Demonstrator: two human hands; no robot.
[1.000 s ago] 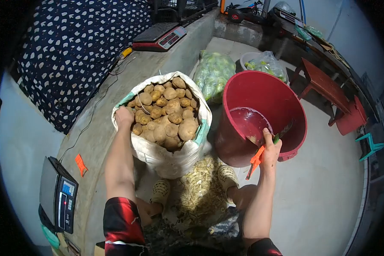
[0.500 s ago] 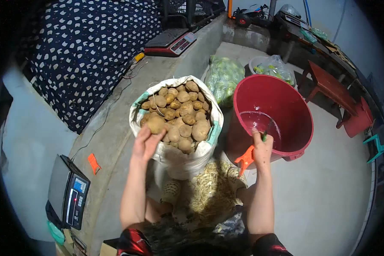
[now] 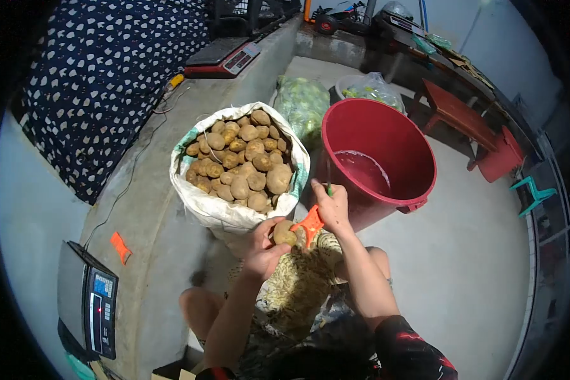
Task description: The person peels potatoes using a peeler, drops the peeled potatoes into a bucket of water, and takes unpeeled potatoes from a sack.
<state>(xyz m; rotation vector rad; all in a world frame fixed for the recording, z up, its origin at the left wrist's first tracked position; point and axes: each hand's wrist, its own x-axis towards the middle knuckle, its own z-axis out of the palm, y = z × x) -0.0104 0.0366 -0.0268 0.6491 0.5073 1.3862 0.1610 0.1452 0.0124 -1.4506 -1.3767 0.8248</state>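
Note:
My left hand (image 3: 263,254) is closed around a brown potato (image 3: 284,234), held low in front of the open white sack (image 3: 218,212). My right hand (image 3: 333,208) grips an orange peeler (image 3: 310,223), whose head is beside the potato; I cannot tell whether they touch. Also in that fist is a knife with a green handle (image 3: 329,189), its dark blade pointing up and away. Unpeeled potatoes (image 3: 247,152) fill the sack nearly to its rolled rim. Pale peelings (image 3: 291,288) lie heaped on the floor beneath my hands.
A large red tub (image 3: 392,123) with some liquid at its bottom stands right of the sack. Behind are a bag of green vegetables (image 3: 302,101) and a bagged basin (image 3: 370,88). On the left ledge are two scales (image 3: 218,60) and another orange peeler (image 3: 121,248).
My left hand has brought the potato from the sack's near edge down and right. The peeler in my right hand has moved left to the potato. The view has shifted slightly right.

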